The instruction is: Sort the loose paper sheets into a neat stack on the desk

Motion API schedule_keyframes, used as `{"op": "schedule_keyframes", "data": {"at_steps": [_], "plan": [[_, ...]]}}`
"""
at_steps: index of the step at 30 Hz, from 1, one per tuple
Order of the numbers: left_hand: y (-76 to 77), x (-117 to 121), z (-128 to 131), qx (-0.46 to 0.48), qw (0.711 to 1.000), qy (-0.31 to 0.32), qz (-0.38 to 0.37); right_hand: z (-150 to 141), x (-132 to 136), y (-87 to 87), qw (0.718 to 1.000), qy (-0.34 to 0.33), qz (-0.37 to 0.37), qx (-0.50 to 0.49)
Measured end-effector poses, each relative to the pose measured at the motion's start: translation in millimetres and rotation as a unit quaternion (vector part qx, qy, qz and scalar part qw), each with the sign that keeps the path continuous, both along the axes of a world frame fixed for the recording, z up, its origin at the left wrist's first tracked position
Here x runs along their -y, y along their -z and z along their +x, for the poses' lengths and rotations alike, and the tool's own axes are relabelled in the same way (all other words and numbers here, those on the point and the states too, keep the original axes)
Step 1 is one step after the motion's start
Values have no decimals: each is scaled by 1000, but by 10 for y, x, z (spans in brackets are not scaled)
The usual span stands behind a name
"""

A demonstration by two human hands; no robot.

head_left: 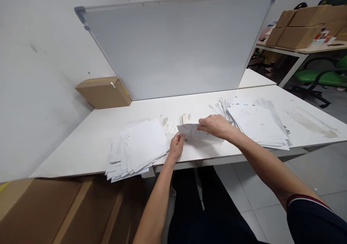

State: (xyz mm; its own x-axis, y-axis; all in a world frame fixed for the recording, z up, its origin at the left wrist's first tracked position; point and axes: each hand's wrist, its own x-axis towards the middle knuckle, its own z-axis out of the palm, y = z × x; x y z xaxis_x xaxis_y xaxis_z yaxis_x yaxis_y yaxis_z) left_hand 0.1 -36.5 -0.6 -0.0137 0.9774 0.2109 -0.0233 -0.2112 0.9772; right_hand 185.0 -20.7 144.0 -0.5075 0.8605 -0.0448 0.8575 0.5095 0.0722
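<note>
White bench point(89, 139) fills the middle of the head view, with a large whiteboard point(179, 48) standing across its far side, probably as a screen. At the board's lower left corner sits a cardboard box point(103, 92), perhaps bracing it, though whether the two touch is hard to tell. More cardboard boxes point(298, 32) are stacked on another table at the upper right.

Two loose paper stacks flank the hands, one left of centre point(145, 142) and one right of centre point(255, 124); this seems to put both within easy reach of either arm. Their edges are uneven, so they look laid down quickly rather than squared up.

At the centre of the frame, a printed sheet point(189, 130) is held up at a slant, between the stacks. The left hand point(176, 149) pinches its lower left corner, thumb on the near face; the right hand point(217, 125) grasps the upper edge, its fingers covering part of the paper. Gripping both places likely stops it sagging. Whether it is one layer or several cannot be told. A small pale block point(184, 118) lies just beyond it.
</note>
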Motion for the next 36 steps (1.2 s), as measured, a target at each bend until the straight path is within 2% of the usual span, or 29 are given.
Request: {"op": "schedule_keyframes", "data": {"at_steps": [8, 16, 19, 22, 25, 27, 28, 30, 32, 34, 36], "plan": [[-37, 2, -79, -98, 994, -37, 23, 3, -4, -44, 1000, -19, 2, 5], [86, -57, -138, -66, 998, -6, -2, 70, 18, -59, 999, -13, -33, 10], [102, -46, -130, -71, 997, -13, 4, 48, 32, -80, 999, -12, -40, 10], [55, -21, -114, -73, 997, -34, 23, 88, 35, -105, 999, 3, -36, -1], [-57, -23, -102, -44, 992, -108, 40, 259, 34, -75, 992, 31, -45, -116], [-138, -63, -97, 3, 985, -163, 49, 412, 39, 37, 956, 73, -118, -256], [-169, -98, -94, 26, 982, -178, 50, 481, 45, 131, 921, 104, -182, -328], [-200, -191, -87, 46, 982, -181, 38, 584, 67, 379, 824, 172, -322, -434], [-182, -301, -75, 13, 985, -174, 11, 628, 100, 661, 734, 226, -412, -491], [-124, -403, -59, -63, 985, -163, -14, 624, 133, 906, 680, 262, -435, -529], [-48, -478, -45, -147, 978, -150, -22, 600, 155, 1065, 646, 283, -432, -561]]}}
